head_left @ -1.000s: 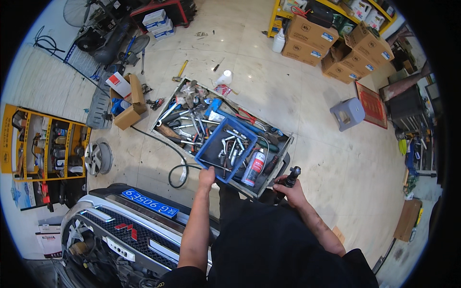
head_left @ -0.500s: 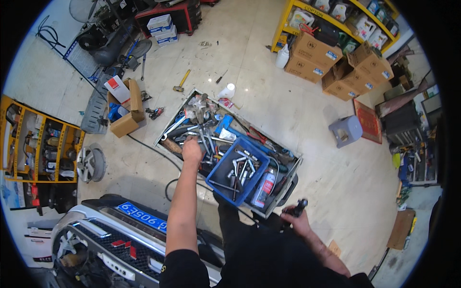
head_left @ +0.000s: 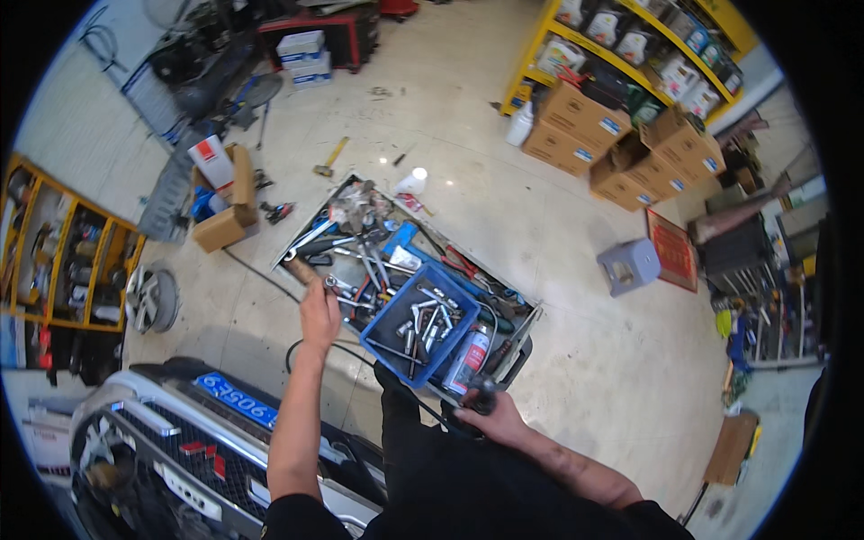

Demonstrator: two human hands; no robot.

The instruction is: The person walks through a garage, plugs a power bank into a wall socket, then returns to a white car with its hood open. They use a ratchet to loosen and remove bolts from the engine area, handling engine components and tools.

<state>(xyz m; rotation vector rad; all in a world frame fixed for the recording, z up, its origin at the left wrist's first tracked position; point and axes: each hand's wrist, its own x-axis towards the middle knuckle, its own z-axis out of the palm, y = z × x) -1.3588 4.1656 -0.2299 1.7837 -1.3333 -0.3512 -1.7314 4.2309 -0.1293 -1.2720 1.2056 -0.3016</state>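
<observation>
My left hand (head_left: 319, 315) is closed at the near left edge of a metal tool tray (head_left: 292, 247), around a metal tool with a round, socket-like end (head_left: 330, 282); most of it is hidden by the fingers. My right hand (head_left: 498, 419) grips a black air tool (head_left: 482, 396) near the tray's front right corner, its shape partly covered and blurred. Between the hands sits a blue plastic bin (head_left: 373, 335) with several sockets and ratchet parts inside. Beside the bin a spray can (head_left: 466, 360) leans. Wrenches, pliers and a blue-headed tool (head_left: 400, 238) fill the rest of the tray.
A black hose (head_left: 292, 355) loops past the tray's near side. The car front (head_left: 225, 441) stands at lower left. A hammer (head_left: 333, 155) and white bottle (head_left: 412, 180) are on the floor beyond. At right are a grey stool (head_left: 628, 265) and stacked cartons (head_left: 576, 126).
My left hand has drawn back from among the tools to the tray's near left edge, a round-ended metal tool in it. My right hand has moved inward, bringing the black tool beside the spray can.
</observation>
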